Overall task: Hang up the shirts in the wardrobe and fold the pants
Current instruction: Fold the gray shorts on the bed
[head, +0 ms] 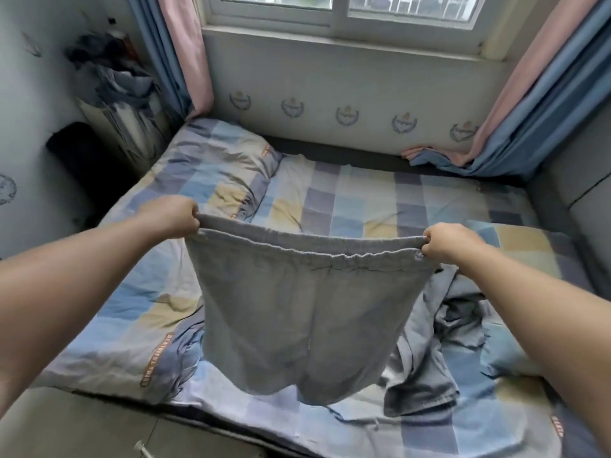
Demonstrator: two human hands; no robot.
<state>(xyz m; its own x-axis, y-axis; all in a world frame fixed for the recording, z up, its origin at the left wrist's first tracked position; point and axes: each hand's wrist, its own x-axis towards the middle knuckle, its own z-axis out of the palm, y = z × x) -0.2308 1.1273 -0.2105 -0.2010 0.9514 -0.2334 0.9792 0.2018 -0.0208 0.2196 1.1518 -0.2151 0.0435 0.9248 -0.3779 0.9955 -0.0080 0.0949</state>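
A: Head view status?
B: 2 hands up. Left hand (173, 217) and right hand (446, 241) each pinch a waistband end of the grey pants (297, 309), stretched flat, hanging above the bed (363, 203).
A: Other clothes?
B: Grey heap (439, 342) on bed, right of pants.

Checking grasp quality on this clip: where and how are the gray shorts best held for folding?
By the elastic waistband, one grip at each end, coming from the outer sides, as the left hand and right hand do now. That stretches the gray shorts flat, legs hanging evenly above the bed.
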